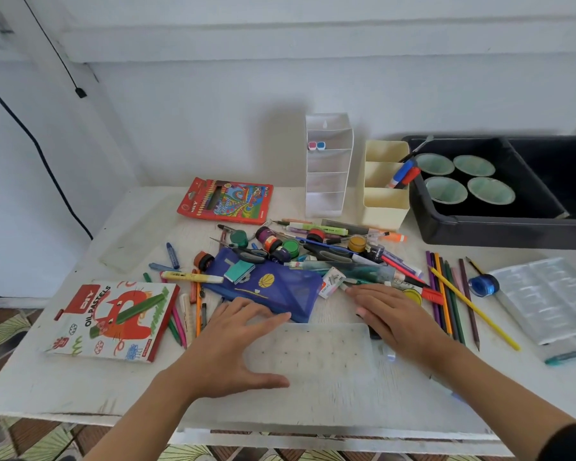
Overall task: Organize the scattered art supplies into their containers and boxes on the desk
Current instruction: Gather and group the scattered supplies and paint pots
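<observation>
A clear plastic box [310,352] lies flat at the desk's front middle. My left hand [233,344] spans its left end with straight fingers, thumb along the near edge. At the box's right far corner my right hand [393,314] rests flat, fingers stretched towards the pile. Behind them lies a blue mesh pencil pouch [280,287] among scattered paint pots, markers, scissors and crayons. A red oil pastels box [113,319] sits at the left, and a red colour pencil box [226,201] further back. Loose colour pencils [449,294] lie to the right.
A white tiered organiser [326,168] and a cream pen holder [384,191] stand at the back. A black tray [499,227] with green cups fills the back right. A clear palette [546,294] and a blue sharpener [484,285] lie at the right edge.
</observation>
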